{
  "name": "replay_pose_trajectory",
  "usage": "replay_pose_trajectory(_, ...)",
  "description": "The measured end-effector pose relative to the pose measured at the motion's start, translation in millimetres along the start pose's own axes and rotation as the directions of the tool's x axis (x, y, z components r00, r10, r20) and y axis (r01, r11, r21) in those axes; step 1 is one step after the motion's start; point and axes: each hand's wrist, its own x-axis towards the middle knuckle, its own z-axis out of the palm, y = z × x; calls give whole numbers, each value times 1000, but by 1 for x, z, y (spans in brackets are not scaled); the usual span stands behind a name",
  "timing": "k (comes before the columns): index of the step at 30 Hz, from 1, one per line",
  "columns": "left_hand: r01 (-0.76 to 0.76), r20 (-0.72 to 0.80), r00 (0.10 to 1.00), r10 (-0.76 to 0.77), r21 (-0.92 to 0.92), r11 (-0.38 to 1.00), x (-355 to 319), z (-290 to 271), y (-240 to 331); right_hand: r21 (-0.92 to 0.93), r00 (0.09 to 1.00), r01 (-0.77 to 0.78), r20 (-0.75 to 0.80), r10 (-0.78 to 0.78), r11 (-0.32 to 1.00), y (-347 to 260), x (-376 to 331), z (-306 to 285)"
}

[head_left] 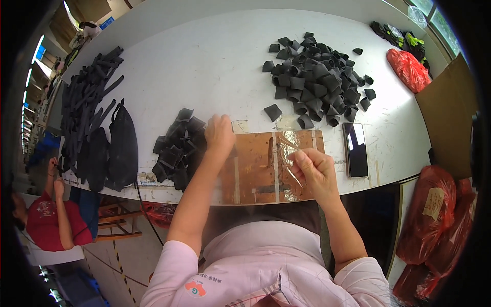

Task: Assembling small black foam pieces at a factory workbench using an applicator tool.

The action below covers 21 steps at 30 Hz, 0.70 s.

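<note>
Left hand [220,135]: your nearer; small black pile [174,153] just left of it; grip unclear.
Right hand [315,169]: pinching a thin strip [289,143] over the board [250,169].

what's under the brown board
The brown board lies on the white table, which shows beyond its far edge; whatever is directly underneath is covered and can't be seen.

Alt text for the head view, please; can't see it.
The person's right hand pinches a thin item, too unclear to name, over a brown board at the near edge of a white table; the left hand is beside a small heap of black pieces. A larger heap lies farther off.
</note>
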Motion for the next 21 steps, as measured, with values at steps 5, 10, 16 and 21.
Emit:
replay_pose_trajectory(5, -236, -20, 972, 236, 13, 972, 4, -10, -4, -111, 994, 58, 97, -48, 992, 17, -16, 19)
replay_pose_trajectory(10, -661, -356, 731, 582, -160, 733, -48, -66, 18, -64, 964, -180, 188, 189, 982, 16, -13, 28)
replay_pose_trajectory(16, -800, -345, 594, 727, -158, 579, -117, -89, 40, 449, 967, -242, 189, 173, 860, 8, -12, 36)
replay_pose_trajectory(21, -456, -406, 888, 214, -728, 512, -138, -89, 53, 738, 964, -262, 225, 140, 622, 11, -10, 28)
